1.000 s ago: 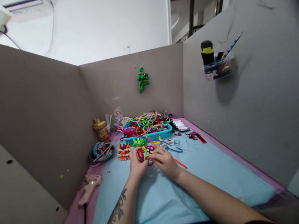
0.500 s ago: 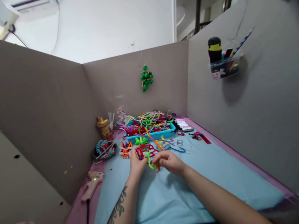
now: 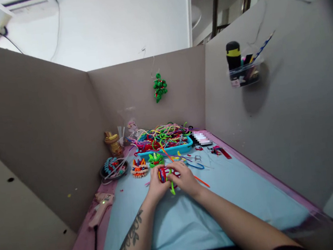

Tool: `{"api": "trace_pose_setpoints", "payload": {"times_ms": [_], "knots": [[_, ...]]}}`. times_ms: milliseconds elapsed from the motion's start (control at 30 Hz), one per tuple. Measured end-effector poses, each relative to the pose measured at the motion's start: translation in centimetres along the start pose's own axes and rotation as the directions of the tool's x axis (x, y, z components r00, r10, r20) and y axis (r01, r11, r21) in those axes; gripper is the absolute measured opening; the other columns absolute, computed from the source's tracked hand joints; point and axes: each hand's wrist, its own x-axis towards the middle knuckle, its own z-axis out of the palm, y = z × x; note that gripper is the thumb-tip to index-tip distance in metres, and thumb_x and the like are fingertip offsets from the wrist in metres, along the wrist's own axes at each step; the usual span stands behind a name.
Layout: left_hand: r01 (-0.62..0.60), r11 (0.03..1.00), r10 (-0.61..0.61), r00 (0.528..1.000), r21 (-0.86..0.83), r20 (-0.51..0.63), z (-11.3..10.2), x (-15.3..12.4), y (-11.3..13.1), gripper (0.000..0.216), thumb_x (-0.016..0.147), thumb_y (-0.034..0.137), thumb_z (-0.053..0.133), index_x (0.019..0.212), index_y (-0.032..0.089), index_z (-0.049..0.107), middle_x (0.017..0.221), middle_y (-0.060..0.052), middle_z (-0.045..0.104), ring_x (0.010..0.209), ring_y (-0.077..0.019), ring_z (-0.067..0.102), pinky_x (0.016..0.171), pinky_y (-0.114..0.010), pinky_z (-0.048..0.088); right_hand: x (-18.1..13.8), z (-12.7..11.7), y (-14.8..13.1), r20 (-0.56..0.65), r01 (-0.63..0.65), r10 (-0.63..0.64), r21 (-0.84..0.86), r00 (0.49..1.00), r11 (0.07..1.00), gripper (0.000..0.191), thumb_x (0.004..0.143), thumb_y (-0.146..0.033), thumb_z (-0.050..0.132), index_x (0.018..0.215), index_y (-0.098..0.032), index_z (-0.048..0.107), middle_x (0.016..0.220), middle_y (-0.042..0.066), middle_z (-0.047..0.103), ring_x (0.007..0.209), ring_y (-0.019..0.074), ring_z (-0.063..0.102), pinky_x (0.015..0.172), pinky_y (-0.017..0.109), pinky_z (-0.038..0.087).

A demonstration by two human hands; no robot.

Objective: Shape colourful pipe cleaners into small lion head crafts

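Note:
Close together over the blue cloth, both hands are on a small multicoloured pipe-cleaner craft piece [image 3: 162, 175] with magenta loops. My left hand [image 3: 155, 185] is closed round its left side. The fingers of my right hand [image 3: 185, 177] are bent and pinch at a lime-green pipe cleaner [image 3: 172, 188] on the right side of the piece; its lower end hangs below the hands. Fingertips partly hide the piece. Just beyond it sits a green pipe-cleaner creature [image 3: 156, 160], with an orange and cream one [image 3: 139, 168] to its left.
Behind stands a blue tray [image 3: 174, 151] heaped with pipe cleaners. Scissors [image 3: 198, 158] and a phone [image 3: 201, 138] lie to the right. On the left are a dark bowl [image 3: 124, 174], a cup [image 3: 114, 145] and a corded glue gun [image 3: 100, 212]. Grey panels enclose three sides.
My right hand has moved up and in against the craft piece, close to my left hand. The green creature shows more fully, and an orange pipe cleaner's end now shows right of my hand.

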Motion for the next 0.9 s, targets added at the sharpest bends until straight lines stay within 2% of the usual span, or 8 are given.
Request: {"api": "trace_pose_setpoints", "payload": {"times_ms": [100,233,367,633,767,900], "knots": [[-0.004,1.0,0.004,1.0,-0.013,-0.003,0.09,-0.12,0.36,0.049,0.053,0.007,0.059,0.101,0.018,0.051,0.102,-0.006,0.05,0.102,-0.0224,0.049,0.092,-0.036,0.037,-0.02,0.18,0.14,-0.059,-0.006,0.003,-0.049,0.998,0.999,0.016,0.073,-0.016,0.061,0.088,-0.021,0.062,0.091,0.005,0.06,0.09,0.0205,0.052,0.083,0.036,0.04],[-0.002,1.0,0.002,1.0,-0.017,-0.01,0.12,-0.13,0.62,0.047,0.054,0.009,0.06,0.099,0.018,0.051,0.101,-0.005,0.051,0.101,-0.0225,0.049,0.091,-0.037,0.037,-0.12,0.09,-0.13,-0.04,0.043,-0.047,-0.105,0.998,0.994,0.007,0.074,-0.015,0.062,0.075,-0.022,0.063,0.086,0.004,0.061,0.089,0.02,0.051,0.084,0.036,0.039],[0.024,0.999,-0.025,0.999,-0.022,-0.023,0.16,-0.07,0.68,0.047,0.052,0.01,0.061,0.098,0.018,0.052,0.1,-0.005,0.051,0.1,-0.0225,0.05,0.09,-0.036,0.038,-0.16,0.2,-0.31,-0.037,0.046,-0.051,-0.117,0.998,0.992,0.007,0.076,-0.014,0.062,0.076,-0.021,0.063,0.077,0.003,0.063,0.082,0.0197,0.052,0.078,0.034,0.041],[0.041,0.999,-0.041,0.998,-0.003,-0.052,0.27,-0.01,0.39,0.045,0.054,0.011,0.061,0.097,0.018,0.052,0.099,-0.005,0.051,0.1,-0.0224,0.049,0.09,-0.036,0.037,-0.49,0.34,-0.25,0.008,0.041,-0.04,-0.107,0.999,0.993,0.01,0.078,-0.015,0.058,0.077,-0.022,0.066,0.077,0.003,0.069,0.079,0.0192,0.054,0.077,0.034,0.041],[0.025,1.0,-0.024,0.997,0.019,-0.072,0.3,0.03,0.03,0.046,0.053,0.007,0.057,0.098,0.018,0.052,0.099,-0.006,0.05,0.1,-0.022,0.049,0.09,-0.036,0.037,-0.57,0.3,-0.41,0.056,0.024,-0.019,-0.093,0.998,0.995,0.011,0.076,-0.016,0.061,0.082,-0.022,0.068,0.081,0.003,0.069,0.082,0.0191,0.055,0.079,0.035,0.041],[-0.009,0.998,0.014,0.996,0.056,-0.087,0.34,-0.07,-0.11,0.05,0.051,0.005,0.055,0.099,0.018,0.052,0.101,-0.006,0.049,0.101,-0.0228,0.048,0.091,-0.037,0.037,-0.44,0.4,-0.65,0.071,-0.031,0.035,-0.066,0.997,0.997,0.007,0.075,-0.016,0.062,0.074,-0.021,0.067,0.077,0.003,0.067,0.081,0.0187,0.055,0.081,0.035,0.04]]}}
